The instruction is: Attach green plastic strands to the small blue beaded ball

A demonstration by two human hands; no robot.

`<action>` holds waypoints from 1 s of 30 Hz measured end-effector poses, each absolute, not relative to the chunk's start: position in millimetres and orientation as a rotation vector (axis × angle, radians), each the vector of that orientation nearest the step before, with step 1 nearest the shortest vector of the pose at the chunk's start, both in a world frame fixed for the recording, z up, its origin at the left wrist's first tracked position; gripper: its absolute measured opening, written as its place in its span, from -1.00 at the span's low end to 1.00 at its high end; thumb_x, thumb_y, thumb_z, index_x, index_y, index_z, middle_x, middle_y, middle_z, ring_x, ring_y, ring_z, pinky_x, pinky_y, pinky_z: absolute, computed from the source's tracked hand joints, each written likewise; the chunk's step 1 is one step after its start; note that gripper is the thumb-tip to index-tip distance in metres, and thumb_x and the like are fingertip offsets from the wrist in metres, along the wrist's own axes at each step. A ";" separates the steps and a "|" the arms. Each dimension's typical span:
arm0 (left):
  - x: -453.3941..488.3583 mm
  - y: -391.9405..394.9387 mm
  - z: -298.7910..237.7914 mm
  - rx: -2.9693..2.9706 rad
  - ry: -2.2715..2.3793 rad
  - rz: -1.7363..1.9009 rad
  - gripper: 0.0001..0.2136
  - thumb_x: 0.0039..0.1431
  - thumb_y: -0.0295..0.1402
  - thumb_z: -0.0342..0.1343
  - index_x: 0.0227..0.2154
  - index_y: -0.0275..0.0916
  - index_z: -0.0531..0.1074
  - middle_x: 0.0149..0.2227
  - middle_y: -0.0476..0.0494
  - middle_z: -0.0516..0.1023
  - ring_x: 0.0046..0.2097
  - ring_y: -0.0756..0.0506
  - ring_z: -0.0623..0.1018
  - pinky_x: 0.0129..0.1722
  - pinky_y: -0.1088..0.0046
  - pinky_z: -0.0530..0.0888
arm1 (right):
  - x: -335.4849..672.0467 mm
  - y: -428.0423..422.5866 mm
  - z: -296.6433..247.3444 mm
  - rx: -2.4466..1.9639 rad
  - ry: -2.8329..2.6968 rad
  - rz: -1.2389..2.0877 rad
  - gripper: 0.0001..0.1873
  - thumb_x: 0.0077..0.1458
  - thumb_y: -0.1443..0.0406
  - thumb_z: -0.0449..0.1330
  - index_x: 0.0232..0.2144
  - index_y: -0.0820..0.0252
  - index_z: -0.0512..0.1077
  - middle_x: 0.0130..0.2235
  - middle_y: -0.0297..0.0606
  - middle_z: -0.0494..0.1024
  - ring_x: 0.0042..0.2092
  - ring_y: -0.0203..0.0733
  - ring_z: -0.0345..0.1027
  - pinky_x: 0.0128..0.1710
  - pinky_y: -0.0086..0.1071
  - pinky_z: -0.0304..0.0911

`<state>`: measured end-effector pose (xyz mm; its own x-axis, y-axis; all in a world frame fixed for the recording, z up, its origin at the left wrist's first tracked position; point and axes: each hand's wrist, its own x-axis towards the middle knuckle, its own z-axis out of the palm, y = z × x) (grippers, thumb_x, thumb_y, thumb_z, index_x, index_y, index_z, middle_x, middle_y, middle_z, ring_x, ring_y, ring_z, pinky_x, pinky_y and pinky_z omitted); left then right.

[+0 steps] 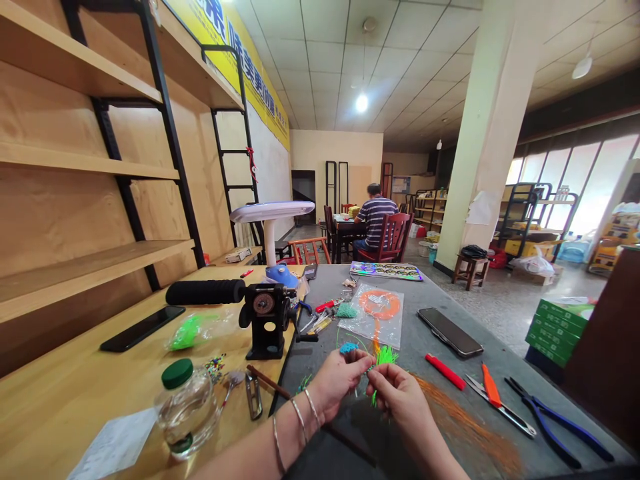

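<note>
Both my hands meet over the grey table (500,337) near its front edge. My left hand (336,381), with bangles on the wrist, is closed in a pinch on a small blue tuft (349,347). My right hand (399,395) is closed on a bundle of bright green strands (385,357) with a bit of orange at its top. A thin green thread loops up from between the hands. A spread of orange fibres (465,420) lies on the table just right of my right hand.
A black vise (267,321) with a foam handle, a clear bottle (186,408), a black phone (143,328) and a lamp (271,230) stand to the left. A plastic bag with an orange ring (379,313), another phone (450,331), a red tool (445,371), scissors (497,400) and blue pliers (557,420) lie to the right. A person sits far back.
</note>
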<state>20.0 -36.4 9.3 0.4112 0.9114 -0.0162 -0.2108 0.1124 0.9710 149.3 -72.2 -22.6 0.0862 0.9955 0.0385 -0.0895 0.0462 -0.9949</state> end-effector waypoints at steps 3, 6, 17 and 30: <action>20.1 -34.8 9.5 1.148 0.769 0.976 -0.51 -0.41 -0.01 0.38 -0.52 -0.36 0.47 -0.67 0.14 0.25 -0.65 0.16 0.06 -0.62 0.52 -0.07 | 151.1 -73.0 -25.0 -1.170 -1.105 1.183 -0.49 -0.31 -0.05 0.34 -0.42 0.22 0.43 -0.55 -0.34 0.53 -0.66 -0.41 0.16 -0.72 -0.53 0.02; 20.2 -33.1 9.8 1.129 0.796 1.007 -0.49 -0.44 0.00 0.39 -0.52 -0.36 0.46 -0.66 0.15 0.25 -0.65 0.16 0.05 -0.63 0.52 -0.09 | 152.3 -72.9 -26.0 -1.210 -1.129 1.183 -0.50 -0.33 -0.03 0.35 -0.45 0.23 0.44 -0.57 -0.34 0.52 -0.67 -0.41 0.13 -0.72 -0.53 -0.04; 19.0 -33.5 11.1 1.161 0.774 1.010 -0.53 -0.39 -0.03 0.38 -0.52 -0.35 0.48 -0.68 0.15 0.23 -0.65 0.16 0.07 -0.63 0.53 -0.06 | 152.6 -70.9 -19.7 -1.209 -1.149 1.138 -0.53 -0.36 -0.03 0.36 -0.49 0.20 0.44 -0.61 -0.35 0.51 -0.68 -0.41 0.10 -0.67 -0.49 -0.04; 20.2 -34.0 12.0 1.196 0.802 1.023 -0.54 -0.40 -0.02 0.38 -0.55 -0.35 0.47 -0.66 0.11 0.28 -0.63 0.14 0.09 -0.61 0.52 -0.03 | 154.6 -72.6 -17.2 -1.253 -1.176 1.123 -0.57 -0.35 0.02 0.36 -0.49 0.20 0.43 -0.62 -0.37 0.50 -0.68 -0.40 0.10 -0.68 -0.48 0.00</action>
